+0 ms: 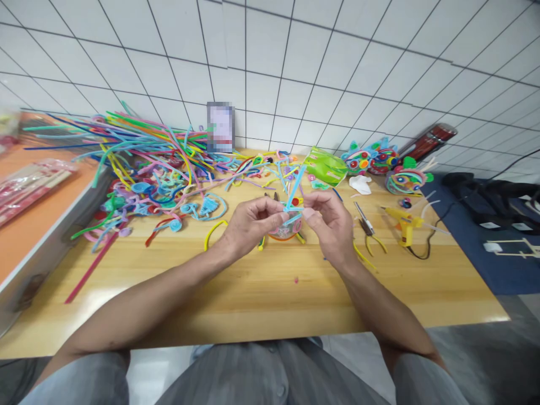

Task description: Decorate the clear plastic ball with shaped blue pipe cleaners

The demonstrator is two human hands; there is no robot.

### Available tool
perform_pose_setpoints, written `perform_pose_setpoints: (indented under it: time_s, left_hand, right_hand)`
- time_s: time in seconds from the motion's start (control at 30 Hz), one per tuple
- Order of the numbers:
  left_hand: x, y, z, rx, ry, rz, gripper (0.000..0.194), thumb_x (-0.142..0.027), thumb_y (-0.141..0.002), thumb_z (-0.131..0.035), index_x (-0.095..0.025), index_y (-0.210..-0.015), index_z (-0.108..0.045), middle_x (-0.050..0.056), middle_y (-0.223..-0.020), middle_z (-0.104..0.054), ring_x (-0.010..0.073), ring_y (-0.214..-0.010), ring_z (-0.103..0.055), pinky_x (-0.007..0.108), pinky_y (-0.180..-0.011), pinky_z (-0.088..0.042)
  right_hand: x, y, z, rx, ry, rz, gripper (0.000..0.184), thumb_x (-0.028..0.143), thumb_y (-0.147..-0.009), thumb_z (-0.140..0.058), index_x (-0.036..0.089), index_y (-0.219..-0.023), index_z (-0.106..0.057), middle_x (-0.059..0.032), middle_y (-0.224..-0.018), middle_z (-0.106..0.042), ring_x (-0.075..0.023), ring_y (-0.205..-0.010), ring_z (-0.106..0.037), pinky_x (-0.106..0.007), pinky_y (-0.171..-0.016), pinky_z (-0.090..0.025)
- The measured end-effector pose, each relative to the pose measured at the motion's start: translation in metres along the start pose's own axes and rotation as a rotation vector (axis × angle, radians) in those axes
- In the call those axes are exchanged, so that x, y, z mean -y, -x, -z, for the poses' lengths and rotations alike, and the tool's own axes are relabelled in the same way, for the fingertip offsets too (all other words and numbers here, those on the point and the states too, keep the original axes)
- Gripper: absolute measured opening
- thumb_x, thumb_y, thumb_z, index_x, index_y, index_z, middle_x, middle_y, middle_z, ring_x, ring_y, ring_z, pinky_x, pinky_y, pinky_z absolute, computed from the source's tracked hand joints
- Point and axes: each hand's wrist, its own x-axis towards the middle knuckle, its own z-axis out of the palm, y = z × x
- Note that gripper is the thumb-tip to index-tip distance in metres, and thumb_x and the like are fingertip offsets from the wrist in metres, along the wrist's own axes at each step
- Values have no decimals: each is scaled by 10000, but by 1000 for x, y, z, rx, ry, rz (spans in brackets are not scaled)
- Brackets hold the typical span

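Note:
Both hands meet above the middle of the wooden table, pinching a light blue pipe cleaner (296,187) that is bent, one length pointing up and away. My left hand (259,218) is closed on its left part with thumb and forefinger. From the other side, my right hand (329,221) pinches it between thumb and fingertips. Just below and behind the fingers sits a small clear round piece (283,230) with coloured bits, partly hidden by the hands. A yellow pipe cleaner (214,233) lies curved beside my left wrist.
A heap of coloured pipe cleaners (156,146) covers the left back. Pliers (369,228) and a yellow glue gun (405,224) lie at right. Behind are a green packet (324,166), decorated colourful figures (358,160) and a phone-like screen (221,127) against the tiled wall.

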Motion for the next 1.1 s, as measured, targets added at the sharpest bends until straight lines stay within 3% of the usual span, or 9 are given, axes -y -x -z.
perform_pose_setpoints:
  time_s: [0.13,0.37,0.53,0.73,0.87,0.97,1.1]
  left_hand:
    - [-2,2,-4,20,138,142,463,-461,-606,-1003,-146,-824,-742,7,-746,-740,123,-659,-661,263,-689,-565]
    - [-3,2,-5,73,157,204,459,-466,-627,-992,-148,-843,-743,-1,-730,-730,116,-656,-649,246,-675,-532]
    - [-7,1,-5,81,129,205,463,-515,-673,-953,-146,-854,-741,7,-747,-730,126,-658,-654,274,-700,-556]
    - [-8,3,-4,56,49,168,414,-491,-701,-922,-149,-820,-722,-1,-687,-703,119,-619,-622,254,-643,-521]
    - [-4,3,-5,18,29,147,365,-439,-690,-919,-153,-778,-709,-10,-675,-687,113,-598,-608,243,-606,-502]
    - [-1,3,-6,10,32,128,350,-424,-693,-919,-152,-765,-710,-15,-655,-680,107,-585,-600,236,-596,-496]
    - [-1,3,-5,-15,70,113,385,-468,-712,-916,-145,-780,-717,12,-699,-728,129,-630,-660,261,-658,-554]
  right_hand:
    - [-2,3,-4,122,5,-30,204,327,-927,-721,260,-1119,-728,-16,-998,-752,-183,-927,-704,-347,-855,-572]
    - [-4,2,-5,136,76,-18,113,232,-902,-690,240,-996,-752,-8,-940,-772,-176,-881,-727,-326,-805,-572]
    - [-3,1,-4,163,29,-24,93,225,-915,-680,241,-987,-737,-1,-927,-746,-168,-877,-714,-321,-808,-566]
    - [-6,1,-4,206,48,32,239,204,-918,-675,277,-1141,-720,1,-983,-691,-163,-914,-670,-326,-837,-546]
    - [-3,1,-4,211,71,64,171,282,-893,-748,257,-1053,-691,-1,-947,-674,-170,-880,-658,-333,-803,-549]
    - [-1,2,-5,151,195,181,112,274,-913,-754,257,-975,-662,-4,-919,-701,-180,-864,-677,-347,-783,-555]
    - [-1,4,-7,76,432,559,151,175,-937,-714,278,-1037,-665,-30,-978,-770,-221,-925,-723,-420,-844,-575]
